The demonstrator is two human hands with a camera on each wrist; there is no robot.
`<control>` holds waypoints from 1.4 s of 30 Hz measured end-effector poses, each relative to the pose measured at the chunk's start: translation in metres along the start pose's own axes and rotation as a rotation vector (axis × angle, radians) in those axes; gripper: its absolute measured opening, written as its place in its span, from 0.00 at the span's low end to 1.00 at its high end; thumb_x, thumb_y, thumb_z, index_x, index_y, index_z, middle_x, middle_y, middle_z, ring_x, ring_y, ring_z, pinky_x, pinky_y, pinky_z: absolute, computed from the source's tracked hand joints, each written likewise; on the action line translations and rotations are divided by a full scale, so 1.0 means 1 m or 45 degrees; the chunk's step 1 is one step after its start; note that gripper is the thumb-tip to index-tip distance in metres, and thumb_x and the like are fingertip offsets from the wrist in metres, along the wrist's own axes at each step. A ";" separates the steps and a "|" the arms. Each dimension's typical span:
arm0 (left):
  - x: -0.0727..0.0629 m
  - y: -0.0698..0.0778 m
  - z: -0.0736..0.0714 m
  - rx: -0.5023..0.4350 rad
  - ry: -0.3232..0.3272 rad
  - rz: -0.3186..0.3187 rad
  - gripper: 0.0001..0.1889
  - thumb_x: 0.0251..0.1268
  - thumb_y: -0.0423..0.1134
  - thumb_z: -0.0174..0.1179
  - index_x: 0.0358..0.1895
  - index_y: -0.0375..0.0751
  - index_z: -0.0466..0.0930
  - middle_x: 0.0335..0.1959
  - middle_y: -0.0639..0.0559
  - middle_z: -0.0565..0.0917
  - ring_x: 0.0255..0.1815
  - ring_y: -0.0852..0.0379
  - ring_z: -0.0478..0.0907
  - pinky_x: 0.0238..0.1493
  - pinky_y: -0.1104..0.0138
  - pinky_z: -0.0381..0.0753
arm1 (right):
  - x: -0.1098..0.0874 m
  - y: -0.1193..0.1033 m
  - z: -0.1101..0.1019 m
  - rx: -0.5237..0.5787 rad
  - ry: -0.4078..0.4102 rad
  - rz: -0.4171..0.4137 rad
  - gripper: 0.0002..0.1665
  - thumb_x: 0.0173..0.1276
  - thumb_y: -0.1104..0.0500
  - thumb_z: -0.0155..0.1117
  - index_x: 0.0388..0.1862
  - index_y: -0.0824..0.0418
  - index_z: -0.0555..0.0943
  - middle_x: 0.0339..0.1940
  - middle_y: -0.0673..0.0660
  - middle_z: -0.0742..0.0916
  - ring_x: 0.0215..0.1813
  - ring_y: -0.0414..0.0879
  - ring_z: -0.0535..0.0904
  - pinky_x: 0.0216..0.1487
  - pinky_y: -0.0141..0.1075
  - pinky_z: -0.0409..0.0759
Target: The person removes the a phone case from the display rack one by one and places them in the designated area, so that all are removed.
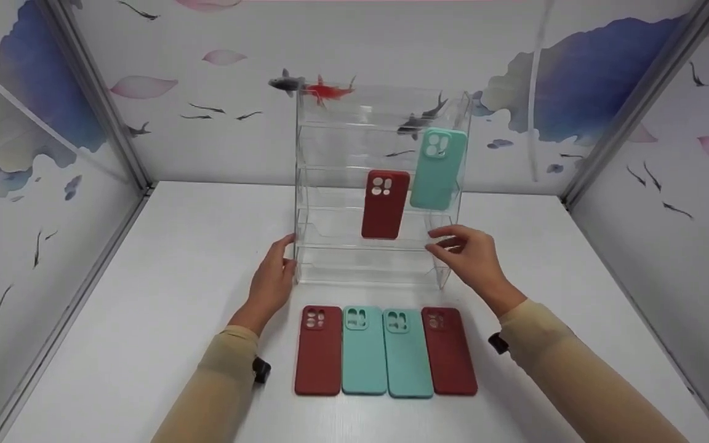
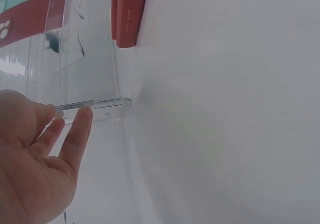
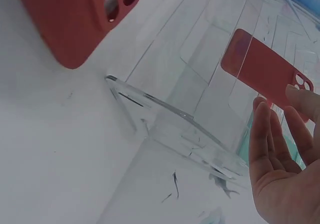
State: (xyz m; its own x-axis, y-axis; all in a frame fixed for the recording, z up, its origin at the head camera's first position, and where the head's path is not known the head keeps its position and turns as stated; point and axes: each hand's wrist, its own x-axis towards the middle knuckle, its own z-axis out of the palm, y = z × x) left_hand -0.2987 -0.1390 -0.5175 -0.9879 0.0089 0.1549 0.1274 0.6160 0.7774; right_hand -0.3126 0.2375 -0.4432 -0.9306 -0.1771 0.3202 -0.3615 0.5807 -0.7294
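Observation:
A clear acrylic tiered rack (image 1: 360, 257) stands in the middle of the table. My left hand (image 1: 271, 280) touches its left side panel with extended fingertips (image 2: 82, 114). My right hand (image 1: 471, 255) is at the rack's right side, thumb and fingers apart with no case between them; whether they touch the panel I cannot tell. Within the rack, a red phone case (image 1: 385, 212) leans on a middle tier, and a mint phone case (image 1: 437, 175) leans higher up at the right, tilted slightly.
In front of the rack lies a row of phone cases: a red one (image 1: 318, 360), two mint ones, the left mint case (image 1: 364, 360) beside the right mint case (image 1: 408, 363), and another red one (image 1: 451, 360). Patterned panels (image 1: 207, 135) enclose the white table (image 1: 194, 215).

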 end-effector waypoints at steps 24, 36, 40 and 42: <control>0.001 0.002 0.004 -0.003 -0.004 -0.023 0.28 0.83 0.37 0.49 0.81 0.49 0.57 0.77 0.49 0.68 0.60 0.48 0.81 0.61 0.52 0.79 | 0.086 -0.035 0.014 0.041 0.172 -0.217 0.27 0.70 0.59 0.72 0.67 0.56 0.80 0.60 0.55 0.87 0.57 0.48 0.87 0.56 0.41 0.87; -0.002 0.000 0.001 0.018 0.016 0.018 0.27 0.82 0.35 0.49 0.80 0.45 0.58 0.75 0.45 0.71 0.58 0.48 0.82 0.59 0.52 0.80 | 0.082 -0.027 0.019 0.021 0.236 -0.283 0.19 0.71 0.58 0.71 0.60 0.53 0.84 0.53 0.52 0.90 0.48 0.43 0.90 0.53 0.35 0.87; -0.002 0.000 0.001 0.017 0.020 0.016 0.28 0.82 0.34 0.49 0.80 0.45 0.58 0.75 0.46 0.70 0.58 0.48 0.82 0.58 0.52 0.81 | 0.079 -0.029 0.017 0.039 0.252 -0.278 0.17 0.71 0.58 0.71 0.58 0.53 0.85 0.52 0.52 0.91 0.48 0.45 0.90 0.55 0.36 0.87; -0.002 0.000 0.001 0.019 0.019 0.016 0.28 0.82 0.34 0.49 0.80 0.45 0.58 0.75 0.46 0.70 0.58 0.48 0.82 0.58 0.52 0.81 | 0.078 -0.029 0.016 0.059 0.255 -0.278 0.17 0.71 0.59 0.71 0.58 0.53 0.85 0.52 0.52 0.91 0.48 0.44 0.90 0.55 0.35 0.86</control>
State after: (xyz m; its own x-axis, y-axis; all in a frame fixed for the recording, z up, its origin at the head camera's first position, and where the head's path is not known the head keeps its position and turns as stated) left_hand -0.2965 -0.1381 -0.5181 -0.9848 0.0045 0.1737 0.1380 0.6278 0.7661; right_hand -0.3752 0.1943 -0.4065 -0.8027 -0.1310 0.5819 -0.5583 0.5082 -0.6557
